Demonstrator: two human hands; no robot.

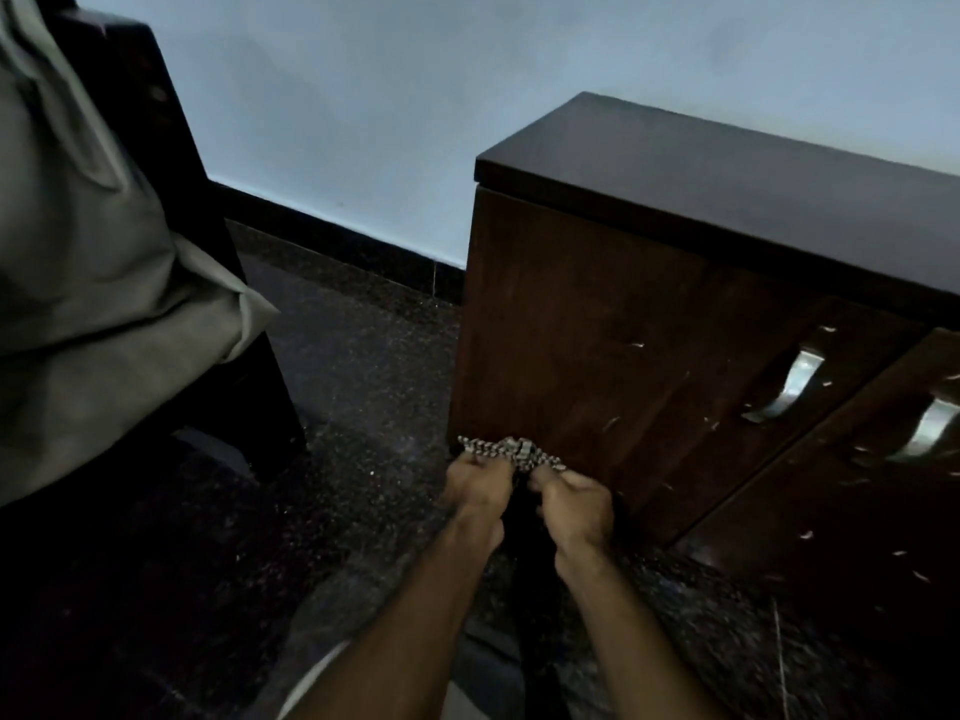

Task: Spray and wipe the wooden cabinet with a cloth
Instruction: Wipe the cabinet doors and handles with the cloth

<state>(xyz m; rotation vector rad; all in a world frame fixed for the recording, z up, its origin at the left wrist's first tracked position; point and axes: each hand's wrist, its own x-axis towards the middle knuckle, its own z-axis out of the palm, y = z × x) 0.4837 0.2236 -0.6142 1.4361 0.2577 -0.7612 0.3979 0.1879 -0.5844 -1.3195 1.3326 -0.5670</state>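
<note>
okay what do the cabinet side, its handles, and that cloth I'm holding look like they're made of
Cabinet: likely wood or veneer, reddish-brown with faint grain and a dull sheen. Handles: probably brushed metal, silvery and reflective. Cloth: woven fabric, checked light and dark, bunched softly between left hand and right hand.

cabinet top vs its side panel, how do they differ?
The cabinet top is near-black and lies flat; the side panel is reddish-brown and stands upright. The top overhangs the side panel, which sits recessed beneath its edge. The checked cloth, gripped by the left hand and right hand, is at the side panel's lower edge, nowhere near the top. Both are smooth wood.
</note>
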